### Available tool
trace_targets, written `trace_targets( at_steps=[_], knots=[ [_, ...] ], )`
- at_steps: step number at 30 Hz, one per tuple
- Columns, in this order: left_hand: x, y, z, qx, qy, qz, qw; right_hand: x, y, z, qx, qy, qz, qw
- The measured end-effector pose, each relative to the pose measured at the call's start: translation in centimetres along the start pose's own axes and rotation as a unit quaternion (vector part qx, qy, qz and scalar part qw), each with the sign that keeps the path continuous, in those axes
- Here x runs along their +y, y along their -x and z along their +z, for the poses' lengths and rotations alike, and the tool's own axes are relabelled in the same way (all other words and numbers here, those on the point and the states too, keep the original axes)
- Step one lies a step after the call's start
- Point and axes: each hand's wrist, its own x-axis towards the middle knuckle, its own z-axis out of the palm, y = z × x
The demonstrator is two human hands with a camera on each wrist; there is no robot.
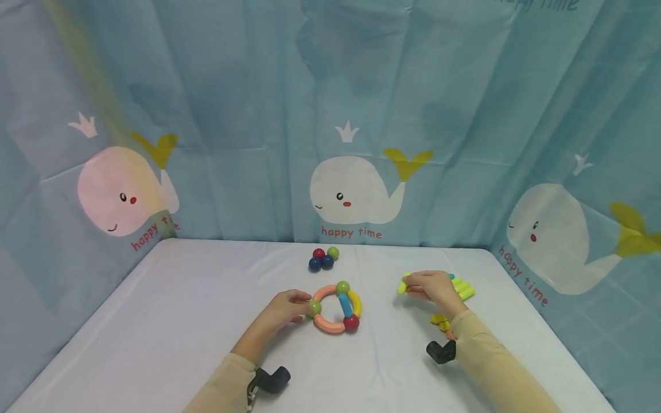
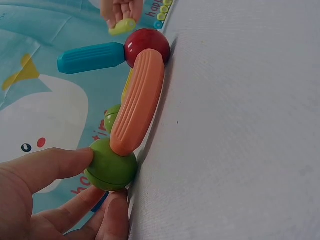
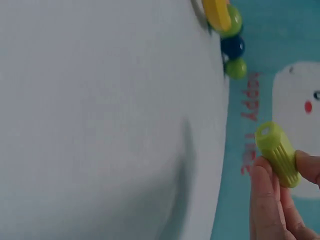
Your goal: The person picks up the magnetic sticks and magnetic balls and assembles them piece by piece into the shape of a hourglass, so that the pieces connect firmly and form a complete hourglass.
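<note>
A ring of curved orange rods (image 1: 328, 327), a curved yellow rod (image 1: 356, 303), two green balls and one red ball (image 1: 351, 323) lies on the white table. From the red ball a straight blue rod (image 2: 92, 56) stands up. My left hand (image 1: 283, 311) pinches the ring's left green ball (image 2: 111, 165) between thumb and fingers. To the right, my right hand (image 1: 432, 288) holds a short yellow-green rod (image 3: 278, 154) above the table, pinched between thumb and fingertips. That rod touches nothing else.
Behind the ring sits a cluster of loose balls: navy (image 1: 315, 264), red (image 1: 318, 253) and green (image 1: 333, 253). Several yellow-green rods (image 1: 464, 289) lie beyond my right wrist, with curved yellow pieces (image 1: 440, 321) nearer me. A whale-print curtain (image 1: 248, 189) hangs around the table.
</note>
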Motion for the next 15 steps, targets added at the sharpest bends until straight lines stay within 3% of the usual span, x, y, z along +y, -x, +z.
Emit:
trace_targets(
  at_steps=[8,15],
  knots=[
    [0.2,0.1,0.0,-0.001,0.001,0.002,1.0000,-1.1,-0.4,5.1,0.015,-0.003,-0.046,0.9989],
    [0.0,0.1,0.0,0.000,0.006,0.002,1.0000,-1.5,-0.4,8.4,0.001,0.004,-0.081,0.9967]
  ],
)
